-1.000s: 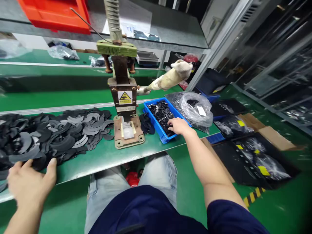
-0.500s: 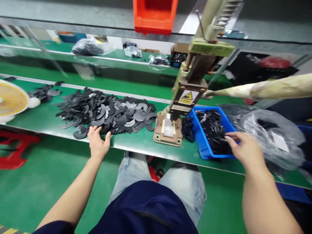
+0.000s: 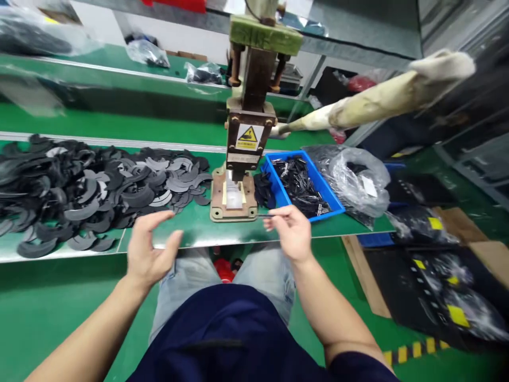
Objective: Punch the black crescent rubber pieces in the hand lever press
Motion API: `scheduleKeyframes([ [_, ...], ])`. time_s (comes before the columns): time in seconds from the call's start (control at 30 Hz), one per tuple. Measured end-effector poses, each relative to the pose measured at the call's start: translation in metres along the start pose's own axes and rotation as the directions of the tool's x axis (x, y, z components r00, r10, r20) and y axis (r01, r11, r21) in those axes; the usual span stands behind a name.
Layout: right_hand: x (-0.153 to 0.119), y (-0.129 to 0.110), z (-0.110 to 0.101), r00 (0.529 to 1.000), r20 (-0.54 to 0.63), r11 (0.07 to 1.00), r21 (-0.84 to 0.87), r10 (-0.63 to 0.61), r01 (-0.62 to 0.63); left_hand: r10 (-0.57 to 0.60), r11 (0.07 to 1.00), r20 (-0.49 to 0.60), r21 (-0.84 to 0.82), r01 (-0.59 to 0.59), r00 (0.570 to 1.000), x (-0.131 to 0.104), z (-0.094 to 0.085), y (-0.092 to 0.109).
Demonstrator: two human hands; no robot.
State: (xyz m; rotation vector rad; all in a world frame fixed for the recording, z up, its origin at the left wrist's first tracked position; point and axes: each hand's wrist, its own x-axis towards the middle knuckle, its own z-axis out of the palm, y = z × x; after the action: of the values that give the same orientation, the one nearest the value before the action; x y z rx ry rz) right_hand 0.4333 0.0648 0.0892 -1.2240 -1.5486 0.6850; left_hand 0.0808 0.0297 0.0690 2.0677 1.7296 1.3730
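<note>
My right hand point(image 3: 292, 229) pinches a thin dark strip point(image 3: 263, 216), whose free end points left to the base of the hand press point(image 3: 234, 211). The blue bin point(image 3: 333, 204) behind that hand holds many slim black pieces point(image 3: 304, 188). My left hand point(image 3: 153, 246) hovers over the bench's front edge, thumb and fingers apart and nothing between them. Beyond it spreads a heap of dark grey crescent-shaped pieces point(image 3: 137, 196). On the press base lies a pale block point(image 3: 234, 199) under the ram.
The press lever point(image 3: 358, 111) reaches out to the upper right. A few black crescents point(image 3: 263, 190) lie between press and bin. Right of the bin sits a clear plastic bag point(image 3: 358, 175). Bagged goods point(image 3: 449, 286) stand low at the right; a shelf point(image 3: 358, 50) runs overhead.
My right hand has left the blue bin and come left to the press base with a thin strip. My left hand has moved off the heap toward the press. The view has swung right.
</note>
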Motion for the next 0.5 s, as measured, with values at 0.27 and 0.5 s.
scheduleKeyframes([
  [0.27,-0.04,-0.024,0.056,0.929,0.278,0.818,0.455,0.245,-0.352,0.327,0.874,0.185,-0.433,-0.222,0.927,0.003,0.045,0.066],
  [0.5,-0.043,-0.015,0.059,0.929,0.288,0.837,0.428,0.231,-0.341,0.355,0.856,0.167,-0.454,-0.248,0.92,0.004,0.045,0.068],
])
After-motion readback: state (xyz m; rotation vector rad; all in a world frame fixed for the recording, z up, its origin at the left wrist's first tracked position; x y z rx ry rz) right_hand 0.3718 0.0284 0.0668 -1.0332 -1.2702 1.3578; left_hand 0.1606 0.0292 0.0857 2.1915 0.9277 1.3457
